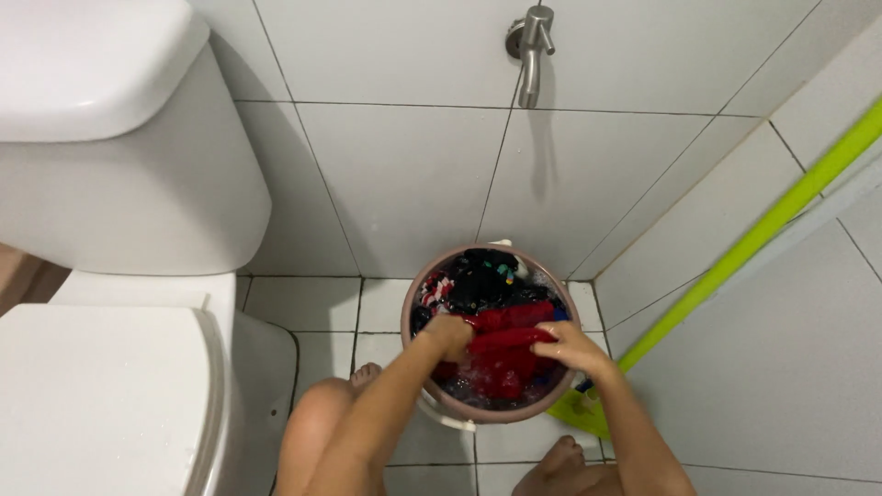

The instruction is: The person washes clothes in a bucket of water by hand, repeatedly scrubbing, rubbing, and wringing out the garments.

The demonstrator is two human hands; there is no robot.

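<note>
A white tiled floor (312, 308) with dark grout lines carries a round bucket (415, 303) of wet clothes near the corner. A white toilet (110, 386) stands at the left. Two bare feet (366, 375) rest on the tiles, and a green mop head (577, 411) lies just beside the bucket.

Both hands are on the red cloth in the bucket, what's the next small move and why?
Probably rub the two gripped parts together. The left hand and right hand each clutch the red cloth, bunched above soapy water in the bucket, with dark clothes behind.
</note>
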